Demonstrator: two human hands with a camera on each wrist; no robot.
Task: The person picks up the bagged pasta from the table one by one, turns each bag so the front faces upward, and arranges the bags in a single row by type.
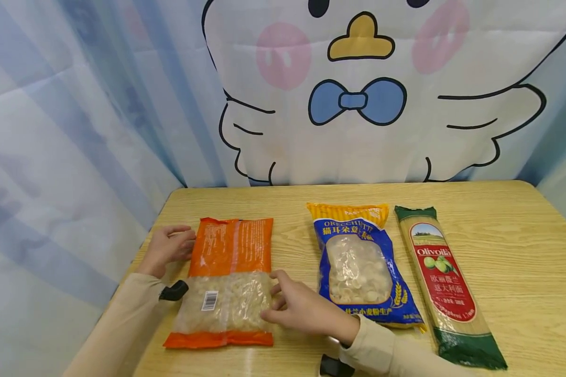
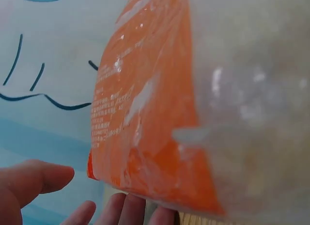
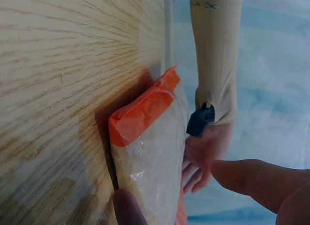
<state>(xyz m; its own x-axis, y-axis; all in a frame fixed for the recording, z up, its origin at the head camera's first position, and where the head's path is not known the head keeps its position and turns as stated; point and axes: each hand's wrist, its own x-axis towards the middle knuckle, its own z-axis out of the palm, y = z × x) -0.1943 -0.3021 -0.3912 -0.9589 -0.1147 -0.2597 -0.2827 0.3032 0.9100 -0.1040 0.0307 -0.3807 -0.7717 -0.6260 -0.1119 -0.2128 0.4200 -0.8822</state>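
Note:
An orange and clear plastic bag of pale food pieces (image 1: 231, 251) lies on the table, its barcode and seam facing up. Beside its left edge is my left hand (image 1: 171, 247); in the left wrist view the fingers (image 2: 131, 208) are right at the bag's edge, with the thumb held apart. At the opposite edge is my right hand (image 1: 304, 306), its fingers at the bag's side. The right wrist view shows one fingertip (image 3: 127, 205) beside the clear part and another digit spread away from it. Neither hand closes round the bag.
Right of the hands lies a blue and yellow bag of orecchiette pasta (image 1: 358, 267), close to my right wrist. Farther right is a long green and red pack of spaghetti (image 1: 445, 283). A curtain (image 1: 354, 152) with a cartoon print hangs behind the wooden table (image 1: 523, 251).

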